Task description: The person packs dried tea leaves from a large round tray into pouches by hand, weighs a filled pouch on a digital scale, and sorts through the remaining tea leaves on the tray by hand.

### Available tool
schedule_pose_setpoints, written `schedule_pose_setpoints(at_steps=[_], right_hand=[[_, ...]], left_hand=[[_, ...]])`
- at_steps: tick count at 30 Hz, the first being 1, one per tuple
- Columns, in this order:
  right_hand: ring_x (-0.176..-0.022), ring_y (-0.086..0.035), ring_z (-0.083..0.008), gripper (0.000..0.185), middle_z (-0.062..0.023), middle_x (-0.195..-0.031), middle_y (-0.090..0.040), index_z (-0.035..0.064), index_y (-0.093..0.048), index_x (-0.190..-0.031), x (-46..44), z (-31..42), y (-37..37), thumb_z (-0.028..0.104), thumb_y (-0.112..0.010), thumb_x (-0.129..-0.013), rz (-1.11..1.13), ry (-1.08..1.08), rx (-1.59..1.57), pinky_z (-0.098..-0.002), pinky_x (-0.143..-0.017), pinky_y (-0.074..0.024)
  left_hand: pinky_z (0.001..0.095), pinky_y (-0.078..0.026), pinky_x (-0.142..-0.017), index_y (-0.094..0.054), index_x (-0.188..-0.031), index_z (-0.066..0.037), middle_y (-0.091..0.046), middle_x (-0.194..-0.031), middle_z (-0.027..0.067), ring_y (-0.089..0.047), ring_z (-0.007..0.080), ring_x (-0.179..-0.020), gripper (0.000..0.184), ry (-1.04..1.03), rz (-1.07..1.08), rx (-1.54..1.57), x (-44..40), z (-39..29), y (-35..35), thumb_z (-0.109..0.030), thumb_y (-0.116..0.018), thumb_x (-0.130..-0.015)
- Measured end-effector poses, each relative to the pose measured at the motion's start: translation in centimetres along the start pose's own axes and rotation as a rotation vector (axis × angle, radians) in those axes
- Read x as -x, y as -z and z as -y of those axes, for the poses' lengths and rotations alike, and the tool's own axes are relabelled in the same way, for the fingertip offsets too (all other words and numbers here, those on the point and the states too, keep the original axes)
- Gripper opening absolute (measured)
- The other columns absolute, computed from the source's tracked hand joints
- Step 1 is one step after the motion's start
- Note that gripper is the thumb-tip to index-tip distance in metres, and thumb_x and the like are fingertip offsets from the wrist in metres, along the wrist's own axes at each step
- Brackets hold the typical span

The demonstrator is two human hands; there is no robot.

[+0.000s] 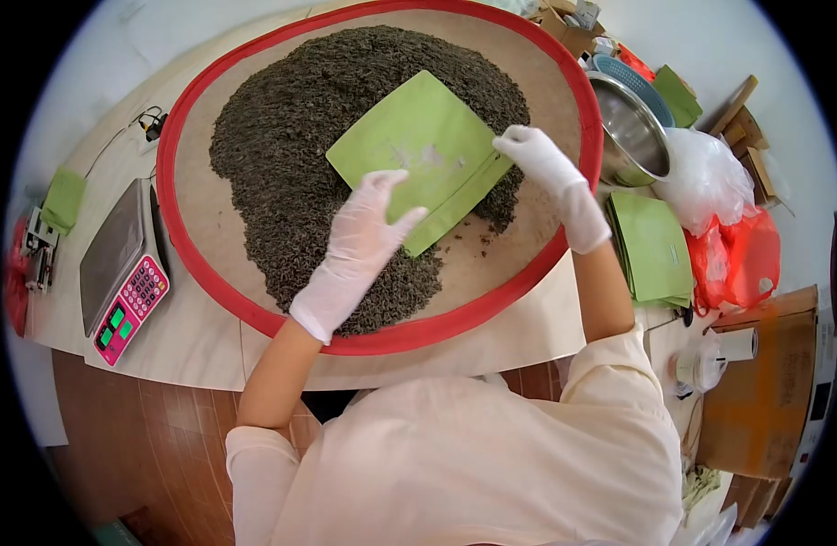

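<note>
Head view: green packet (427,118) over dark pile (286,127), toward tray's 3 o'clock. Your right hand (541,162) pinches packet's 3 o'clock edge, probably steadying it; your left hand (368,218), 8 o'clock, gapes, contact unclear.

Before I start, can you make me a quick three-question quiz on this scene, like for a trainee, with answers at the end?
1. What colour is the rim of the tray?
2. True or false: the scale stands outside the tray.
3. Which is at the right-hand corner of the green pouch: A, left hand; B, right hand; C, neither?

Key: 1, red; 2, true; 3, B.
</note>
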State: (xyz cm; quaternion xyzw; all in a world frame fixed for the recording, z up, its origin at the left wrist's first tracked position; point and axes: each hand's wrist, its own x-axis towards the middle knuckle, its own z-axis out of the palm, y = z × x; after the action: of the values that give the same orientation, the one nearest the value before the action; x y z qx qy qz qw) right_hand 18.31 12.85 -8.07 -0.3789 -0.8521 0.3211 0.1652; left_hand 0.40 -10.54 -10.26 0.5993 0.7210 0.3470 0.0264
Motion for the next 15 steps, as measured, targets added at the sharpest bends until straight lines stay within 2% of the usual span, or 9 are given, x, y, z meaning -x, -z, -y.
schedule_pose_setpoints(at_steps=[1,4,5,6,8,9,10,13,15], right_hand=[[-0.083,-0.062,-0.0176,0.034,-0.0086,-0.088,-0.067,-0.0016,-0.066,-0.097,1.4,2.4,0.8,0.031,-0.059,-0.089,-0.008,-0.020,-0.240,-0.0326,-0.079,-0.0487],[-0.081,-0.061,-0.0154,0.034,-0.0059,-0.088,-0.066,-0.0026,-0.064,-0.096,3.8,8.5,2.0,0.030,-0.057,-0.091,0.039,0.091,-0.541,-0.0306,-0.076,-0.0492],[-0.080,-0.060,-0.0141,0.033,-0.0056,-0.086,-0.065,-0.0019,-0.064,-0.095,4.3,10.2,1.7,0.030,-0.056,-0.092,0.015,0.128,-0.553,-0.0294,-0.074,-0.0490],[-0.078,-0.060,-0.0128,0.032,-0.0052,-0.083,-0.064,-0.0012,-0.064,-0.093,4.8,11.8,1.2,0.029,-0.055,-0.092,-0.006,0.166,-0.567,-0.0283,-0.073,-0.0488],[-0.074,-0.057,-0.0120,0.031,-0.0072,-0.080,-0.063,-0.0017,-0.063,-0.091,5.0,14.2,0.0,0.028,-0.052,-0.093,-0.006,0.203,-0.534,-0.0280,-0.071,-0.0482],[-0.073,-0.057,-0.0133,0.031,-0.0083,-0.079,-0.064,-0.0016,-0.062,-0.091,5.1,15.1,-0.7,0.028,-0.052,-0.094,0.007,0.263,-0.598,-0.0284,-0.070,-0.0482],[-0.072,-0.056,-0.0146,0.032,-0.0094,-0.079,-0.064,-0.0016,-0.062,-0.091,5.1,15.8,-1.3,0.028,-0.051,-0.094,0.028,0.323,-0.661,-0.0288,-0.069,-0.0481],[-0.081,-0.062,-0.0206,0.022,-0.0118,-0.086,-0.065,-0.0005,-0.062,-0.097,6.1,17.1,-2.2,0.017,-0.050,-0.094,-0.081,0.587,-0.636,-0.0313,-0.075,-0.0495],[-0.093,-0.064,-0.0242,0.016,-0.0127,-0.100,-0.064,0.0004,-0.063,-0.103,8.3,17.9,-2.9,0.004,-0.053,-0.091,-0.206,0.811,-0.610,-0.0346,-0.082,-0.0500]], left_hand=[[0.0352,-0.045,-0.097,-0.054,-0.126,-0.005,-0.055,-0.121,0.0145,-0.056,0.0278,-0.112,0.056,-0.129,-0.064,-0.143,-0.2,-0.9,-0.5,-0.036,-0.070,-0.083],[0.0352,-0.047,-0.095,-0.054,-0.126,-0.003,-0.056,-0.120,0.0130,-0.056,0.0285,-0.110,0.058,-0.185,-0.061,-0.319,-0.7,-5.5,0.3,-0.037,-0.070,-0.082],[0.0346,-0.052,-0.084,-0.056,-0.123,-0.005,-0.059,-0.117,0.0122,-0.062,0.0278,-0.099,0.052,-0.215,-0.174,-0.356,-0.8,-6.0,0.3,-0.035,-0.070,-0.083],[0.0346,-0.052,-0.084,-0.056,-0.123,-0.005,-0.059,-0.117,0.0122,-0.062,0.0278,-0.099,0.052,-0.216,-0.180,-0.364,-0.7,-6.4,0.8,-0.035,-0.070,-0.083],[0.0338,-0.054,-0.072,-0.060,-0.118,-0.007,-0.063,-0.112,0.0113,-0.066,0.0264,-0.084,0.042,0.042,-0.205,-0.296,-0.3,-7.0,1.8,-0.029,-0.069,-0.084],[0.0328,-0.054,-0.063,-0.065,-0.110,-0.007,-0.068,-0.098,0.0122,-0.067,0.0256,-0.072,0.029,-0.015,-0.369,-0.321,-0.1,-6.3,2.0,-0.022,-0.068,-0.085],[0.0328,-0.054,-0.063,-0.065,-0.110,-0.007,-0.068,-0.098,0.0122,-0.067,0.0256,-0.072,0.029,0.000,-0.380,-0.337,0.2,-5.3,2.9,-0.022,-0.068,-0.085],[0.0260,-0.051,-0.063,-0.066,-0.100,0.004,-0.070,-0.077,0.0080,-0.064,0.0114,-0.065,0.023,0.271,-0.395,0.153,0.1,-3.0,6.5,-0.013,-0.070,-0.085],[0.0280,-0.048,-0.058,-0.064,-0.092,0.002,-0.067,-0.072,0.0073,-0.062,0.0107,-0.062,0.025,0.381,-0.486,0.416,0.2,-1.4,7.6,-0.019,-0.075,-0.082]])
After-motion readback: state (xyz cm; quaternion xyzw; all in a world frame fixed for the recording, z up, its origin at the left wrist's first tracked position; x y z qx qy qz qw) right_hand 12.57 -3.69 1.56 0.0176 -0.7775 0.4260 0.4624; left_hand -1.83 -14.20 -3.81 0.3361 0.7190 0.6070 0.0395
